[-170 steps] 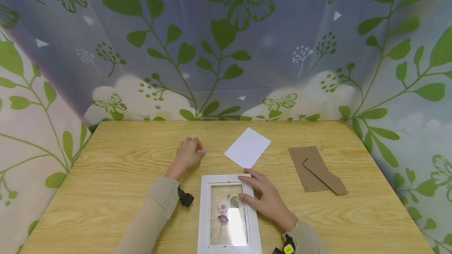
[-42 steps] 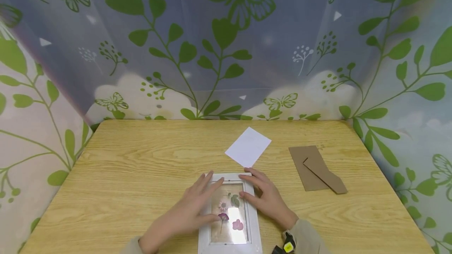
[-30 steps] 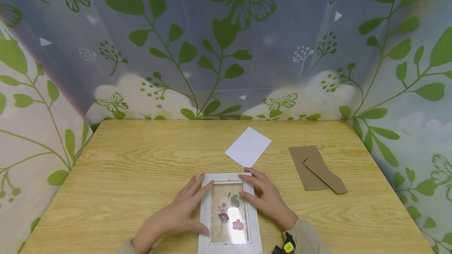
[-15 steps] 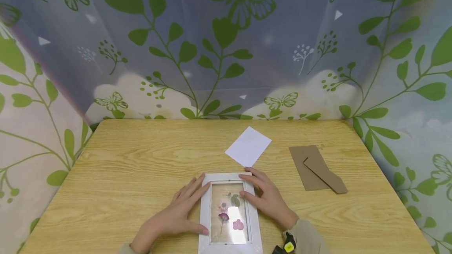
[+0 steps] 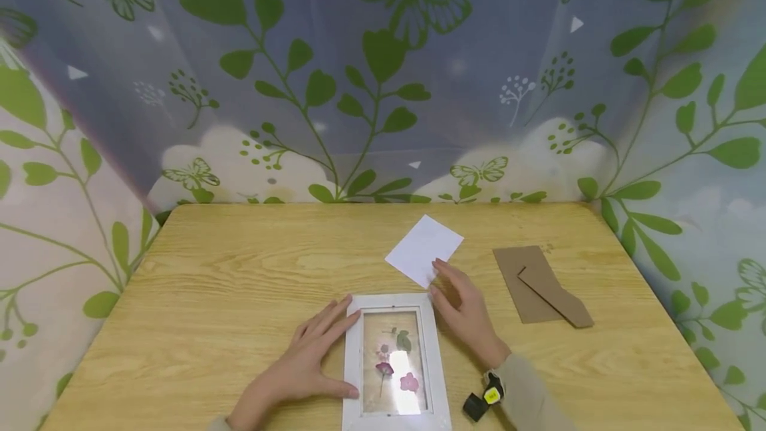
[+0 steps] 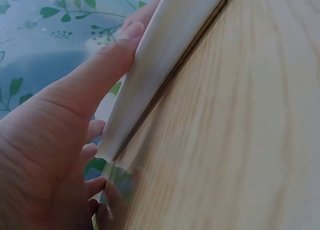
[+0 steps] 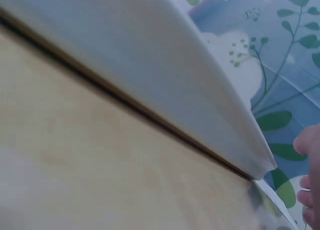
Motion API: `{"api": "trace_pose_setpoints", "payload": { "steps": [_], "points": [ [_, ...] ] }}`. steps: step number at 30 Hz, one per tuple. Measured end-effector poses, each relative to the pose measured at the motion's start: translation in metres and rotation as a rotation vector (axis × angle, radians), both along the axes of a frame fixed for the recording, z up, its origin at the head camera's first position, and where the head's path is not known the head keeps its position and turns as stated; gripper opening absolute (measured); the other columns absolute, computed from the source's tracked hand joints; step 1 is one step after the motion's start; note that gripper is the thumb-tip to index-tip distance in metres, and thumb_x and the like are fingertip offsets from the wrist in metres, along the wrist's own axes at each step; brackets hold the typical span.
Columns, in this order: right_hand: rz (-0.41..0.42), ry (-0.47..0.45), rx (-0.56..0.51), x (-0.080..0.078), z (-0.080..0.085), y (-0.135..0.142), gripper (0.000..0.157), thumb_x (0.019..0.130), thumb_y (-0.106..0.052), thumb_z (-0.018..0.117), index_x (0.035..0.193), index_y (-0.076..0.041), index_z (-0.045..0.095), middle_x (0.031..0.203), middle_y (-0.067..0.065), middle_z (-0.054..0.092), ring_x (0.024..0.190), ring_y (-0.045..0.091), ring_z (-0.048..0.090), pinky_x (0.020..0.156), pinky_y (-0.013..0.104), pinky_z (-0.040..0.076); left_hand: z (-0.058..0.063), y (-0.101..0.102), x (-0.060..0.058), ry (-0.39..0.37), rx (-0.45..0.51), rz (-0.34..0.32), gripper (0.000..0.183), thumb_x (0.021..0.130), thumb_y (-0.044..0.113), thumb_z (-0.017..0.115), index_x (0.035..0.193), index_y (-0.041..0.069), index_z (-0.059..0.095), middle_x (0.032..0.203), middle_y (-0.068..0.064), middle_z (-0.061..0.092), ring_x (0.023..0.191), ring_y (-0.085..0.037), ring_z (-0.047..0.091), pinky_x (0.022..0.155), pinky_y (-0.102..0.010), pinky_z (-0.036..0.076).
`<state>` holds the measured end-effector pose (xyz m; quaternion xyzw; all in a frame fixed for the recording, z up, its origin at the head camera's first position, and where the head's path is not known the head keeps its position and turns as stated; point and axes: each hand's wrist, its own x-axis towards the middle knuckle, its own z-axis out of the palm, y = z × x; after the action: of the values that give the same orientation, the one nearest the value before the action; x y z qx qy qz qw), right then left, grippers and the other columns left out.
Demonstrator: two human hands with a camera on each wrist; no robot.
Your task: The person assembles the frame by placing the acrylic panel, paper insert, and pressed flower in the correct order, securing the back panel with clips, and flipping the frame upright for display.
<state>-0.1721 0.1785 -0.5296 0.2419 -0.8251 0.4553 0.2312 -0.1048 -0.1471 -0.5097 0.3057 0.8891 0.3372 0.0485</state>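
Note:
A white picture frame (image 5: 435, 364) lies flat on the table, with pressed flowers (image 5: 409, 382) and a green leaf (image 5: 403, 341) in its glazed middle. My left hand (image 5: 299, 364) rests along the frame's left side, fingers extended; in the left wrist view its thumb touches the frame's side (image 6: 165, 44). Beyond the frame lies a sheet of white paper (image 5: 421, 248). My right hand (image 5: 467, 314) is off the frame, its fingertips over the paper's near right corner. Whether they touch the paper cannot be told. The right wrist view shows only some of its fingers (image 7: 312, 175).
To the right lies a brown backing board (image 5: 526, 304) with a stand leg (image 5: 556, 298) angled across it. The wooden table (image 5: 239, 271) ends at a printed curtain (image 5: 299, 151) at the back. A black wrist strap (image 5: 475, 408) is on the right wrist.
My left hand came from above the table onto the frame's left side. In the last half second my right hand left the frame and moved up and right to the paper.

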Motion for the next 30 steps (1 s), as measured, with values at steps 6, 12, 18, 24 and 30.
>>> {"api": "trace_pose_setpoints", "payload": {
  "steps": [6, 12, 18, 24, 30],
  "points": [
    [-0.042, -0.06, 0.149, -0.025, 0.001, -0.002, 0.057, 0.092, -0.012, 0.066, 0.145, -0.002, 0.048, 0.15, 0.021, 0.043, 0.137, 0.038, 0.041, 0.111, 0.052, 0.032, -0.002, 0.0, 0.0, 0.006, 0.021, 0.0, 0.115, 0.066, 0.075, 0.074, 0.158, 0.025, 0.027, 0.167, -0.004, 0.01, 0.15, -0.036, 0.01, 0.108, -0.065, 0.015],
    [-0.066, -0.147, 0.328, -0.031, -0.001, -0.001, 0.042, 0.099, -0.022, 0.057, 0.137, -0.004, 0.059, 0.149, 0.02, 0.044, 0.14, 0.043, 0.036, 0.112, 0.064, 0.022, -0.004, 0.0, 0.0, 0.021, 0.012, 0.002, 0.115, 0.066, 0.077, 0.073, 0.158, 0.025, 0.026, 0.167, -0.003, 0.01, 0.15, -0.036, 0.011, 0.109, -0.064, 0.015],
    [-0.197, -0.119, 0.248, -0.03, 0.002, 0.009, 0.026, 0.096, -0.018, 0.062, 0.113, -0.003, 0.075, 0.123, 0.016, 0.067, 0.125, 0.042, 0.054, 0.108, 0.064, 0.03, -0.008, 0.0, -0.001, 0.049, 0.003, 0.003, 0.114, 0.068, 0.078, 0.07, 0.158, 0.025, 0.026, 0.167, -0.003, 0.01, 0.15, -0.036, 0.012, 0.107, -0.065, 0.016],
    [-0.347, -0.109, 0.159, -0.03, 0.006, 0.02, 0.017, 0.09, -0.018, 0.071, 0.089, -0.004, 0.08, 0.097, 0.018, 0.074, 0.103, 0.039, 0.068, 0.095, 0.056, 0.048, -0.013, 0.001, 0.0, 0.124, -0.041, 0.004, 0.111, 0.072, 0.079, 0.066, 0.159, 0.024, 0.025, 0.167, -0.002, 0.01, 0.15, -0.035, 0.013, 0.109, -0.06, 0.016],
    [-0.367, -0.064, 0.187, -0.027, 0.005, 0.02, 0.024, 0.081, -0.022, 0.081, 0.095, -0.004, 0.076, 0.1, 0.015, 0.071, 0.094, 0.035, 0.06, 0.082, 0.051, 0.047, -0.02, 0.002, 0.003, 0.315, -0.163, 0.013, 0.105, 0.079, 0.078, 0.057, 0.159, 0.02, 0.023, 0.166, -0.005, 0.011, 0.149, -0.035, 0.018, 0.112, -0.058, 0.022]
  ]
}}
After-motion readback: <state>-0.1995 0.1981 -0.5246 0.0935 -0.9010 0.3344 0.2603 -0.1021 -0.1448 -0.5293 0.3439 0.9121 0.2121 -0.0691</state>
